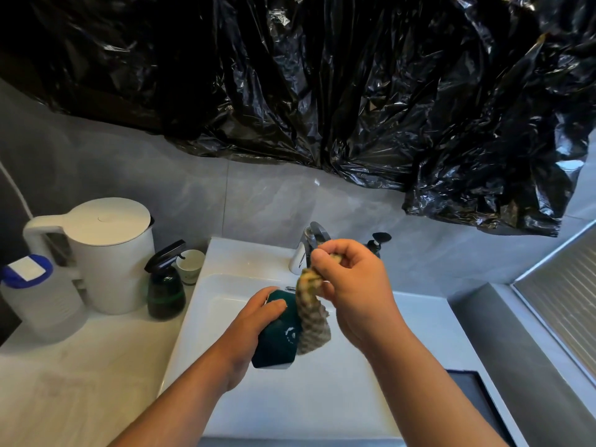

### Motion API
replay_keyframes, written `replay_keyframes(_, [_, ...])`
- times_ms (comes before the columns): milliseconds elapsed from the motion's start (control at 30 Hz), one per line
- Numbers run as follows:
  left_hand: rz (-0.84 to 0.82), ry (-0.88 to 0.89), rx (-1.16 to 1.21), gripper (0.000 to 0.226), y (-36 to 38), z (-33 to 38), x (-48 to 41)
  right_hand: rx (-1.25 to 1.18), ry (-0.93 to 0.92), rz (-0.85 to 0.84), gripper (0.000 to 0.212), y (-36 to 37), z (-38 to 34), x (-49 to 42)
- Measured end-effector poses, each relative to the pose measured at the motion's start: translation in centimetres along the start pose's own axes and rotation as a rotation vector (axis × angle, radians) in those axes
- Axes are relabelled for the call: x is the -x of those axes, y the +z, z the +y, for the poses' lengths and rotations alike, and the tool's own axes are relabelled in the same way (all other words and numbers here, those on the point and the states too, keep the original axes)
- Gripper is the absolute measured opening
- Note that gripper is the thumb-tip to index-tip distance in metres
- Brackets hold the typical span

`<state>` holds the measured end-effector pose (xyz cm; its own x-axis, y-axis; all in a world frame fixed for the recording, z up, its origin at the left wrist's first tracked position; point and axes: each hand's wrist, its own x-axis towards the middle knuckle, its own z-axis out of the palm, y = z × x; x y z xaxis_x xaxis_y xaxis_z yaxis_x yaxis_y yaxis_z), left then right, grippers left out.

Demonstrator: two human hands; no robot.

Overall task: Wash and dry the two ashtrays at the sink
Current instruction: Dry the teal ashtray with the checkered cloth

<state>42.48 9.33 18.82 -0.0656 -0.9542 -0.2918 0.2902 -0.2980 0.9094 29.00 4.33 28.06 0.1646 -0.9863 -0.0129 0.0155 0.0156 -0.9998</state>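
White kettle (109, 253) on counter (80, 366), left of sink. Dark spray bottle (166, 285) just beside kettle. Small cup (191, 265) behind bottle. Jug (38, 298) far left. Black plastic sheet (322, 75) on wall above.

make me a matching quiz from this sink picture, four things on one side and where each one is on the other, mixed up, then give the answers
Things:
1. ashtray
2. cloth
3. kettle
4. faucet

Places:
A. on the counter left of the sink
B. in the left hand
C. behind the hands, at the back of the sink
D. hanging from the right hand

Pairs: 1-B, 2-D, 3-A, 4-C
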Motion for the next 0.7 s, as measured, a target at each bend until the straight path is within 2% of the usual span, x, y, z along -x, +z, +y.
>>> replay_keyframes(67, [-0.008,-0.007,0.048,0.029,0.3,0.1,0.0,-0.01,0.08,-0.058,0.008,0.7,0.9,0.2])
replay_keyframes(167, [0.005,-0.033,0.127,0.034,0.3,0.0,0.0,-0.039,0.123,-0.067,0.015,1.0,2.2,0.7])
replay_keyframes(300, [0.047,-0.057,0.176,0.035,0.2,-0.3,0.1,0.372,-0.022,0.018,0.02,0.9,3.8,1.1])
replay_keyframes(400, [0.059,-0.066,0.155,0.032,0.3,-0.6,0.0,0.561,-0.097,0.006,0.023,0.9,4.3,1.3])
replay_keyframes(467, [0.072,-0.095,0.169,0.034,0.3,-0.7,-0.1,0.518,-0.039,-0.038,0.024,0.5,4.1,1.3])
replay_keyframes(567, [0.087,-0.13,0.182,0.048,0.1,-0.9,-0.1,0.282,0.117,-0.142,0.033,-0.4,3.2,1.4])
replay_keyframes(633, [0.11,-0.149,0.193,0.06,0.0,-0.9,-0.2,0.307,0.119,-0.222,0.045,-1.0,2.9,1.6])
replay_keyframes(700, [0.124,-0.171,0.193,0.063,-0.2,-0.8,-0.4,0.393,0.077,-0.284,0.059,-1.3,2.7,1.9])
